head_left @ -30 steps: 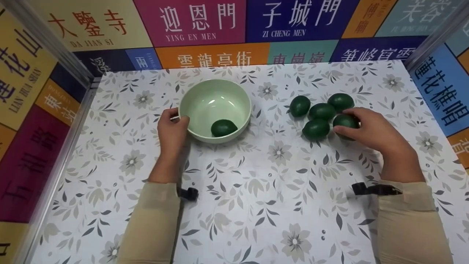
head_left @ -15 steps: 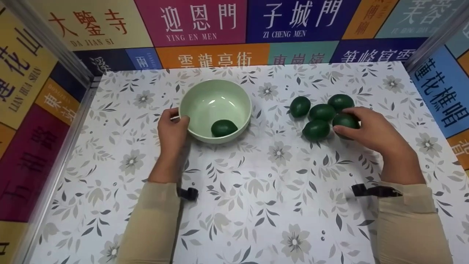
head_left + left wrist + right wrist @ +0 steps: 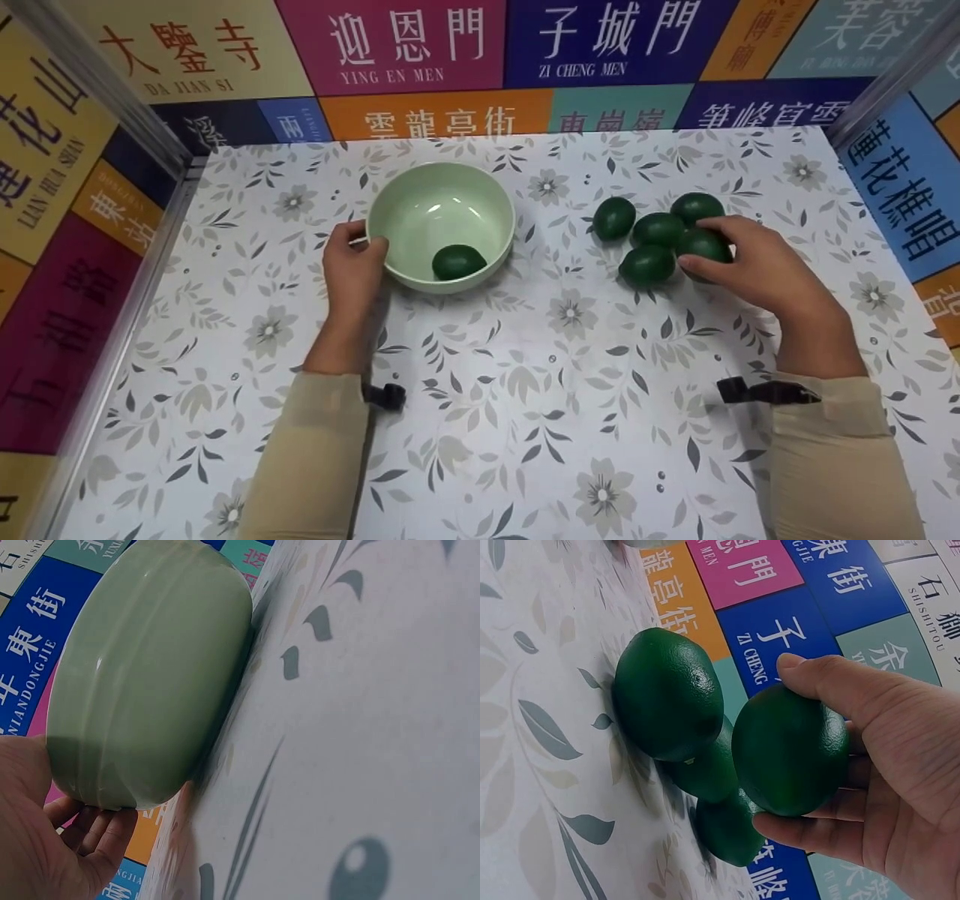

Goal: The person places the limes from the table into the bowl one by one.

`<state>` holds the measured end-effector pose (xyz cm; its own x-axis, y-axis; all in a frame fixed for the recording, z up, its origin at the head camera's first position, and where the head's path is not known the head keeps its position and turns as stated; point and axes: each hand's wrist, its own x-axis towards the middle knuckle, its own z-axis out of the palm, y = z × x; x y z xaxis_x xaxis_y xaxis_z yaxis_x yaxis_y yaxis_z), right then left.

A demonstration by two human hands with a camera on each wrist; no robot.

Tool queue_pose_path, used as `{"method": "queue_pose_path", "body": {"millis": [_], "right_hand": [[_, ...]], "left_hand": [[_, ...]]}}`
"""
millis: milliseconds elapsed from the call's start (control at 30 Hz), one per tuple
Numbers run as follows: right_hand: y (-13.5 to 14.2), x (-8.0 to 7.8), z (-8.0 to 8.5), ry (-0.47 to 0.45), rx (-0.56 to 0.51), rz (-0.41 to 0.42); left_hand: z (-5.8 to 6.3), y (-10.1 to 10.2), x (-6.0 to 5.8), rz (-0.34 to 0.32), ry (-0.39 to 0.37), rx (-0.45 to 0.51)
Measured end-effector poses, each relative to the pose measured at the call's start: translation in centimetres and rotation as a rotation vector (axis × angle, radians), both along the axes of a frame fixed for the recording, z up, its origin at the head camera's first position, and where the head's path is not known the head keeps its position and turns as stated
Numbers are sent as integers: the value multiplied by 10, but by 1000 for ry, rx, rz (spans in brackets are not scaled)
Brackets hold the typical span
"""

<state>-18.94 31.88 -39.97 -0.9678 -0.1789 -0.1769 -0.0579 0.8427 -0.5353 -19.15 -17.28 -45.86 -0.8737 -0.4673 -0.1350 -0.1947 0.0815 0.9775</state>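
In the head view, my left hand [image 3: 354, 266] pinches the left rim of a pale green bowl [image 3: 409, 206], thumb at the edge. The left wrist view shows the bowl's outer side [image 3: 150, 667] with fingers curled against it. One dark green lime [image 3: 459, 262] lies inside the bowl, near its front wall. To the right, my right hand [image 3: 769, 262] grips another lime [image 3: 703, 246] between thumb and fingers. In the right wrist view this held lime [image 3: 789, 750] appears raised slightly off the table. Several more limes [image 3: 648, 265] lie clustered just left of and behind it.
A white tablecloth with grey leaves and flowers [image 3: 600, 491] covers the table. Panels with large printed characters [image 3: 412, 41] stand along the back and both sides. Dark wrist straps with small cameras [image 3: 386, 396] sit on both sleeves.
My right hand has shifted slightly left with the lime, toward the cluster. The left hand and the bowl stay where they were.
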Motion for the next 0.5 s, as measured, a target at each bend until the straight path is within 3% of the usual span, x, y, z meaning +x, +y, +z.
{"method": "queue_pose_path", "body": {"millis": [500], "right_hand": [[-11, 4, 6, 29, -16, 13]], "left_hand": [[-5, -2, 1, -18, 34, -22]]}}
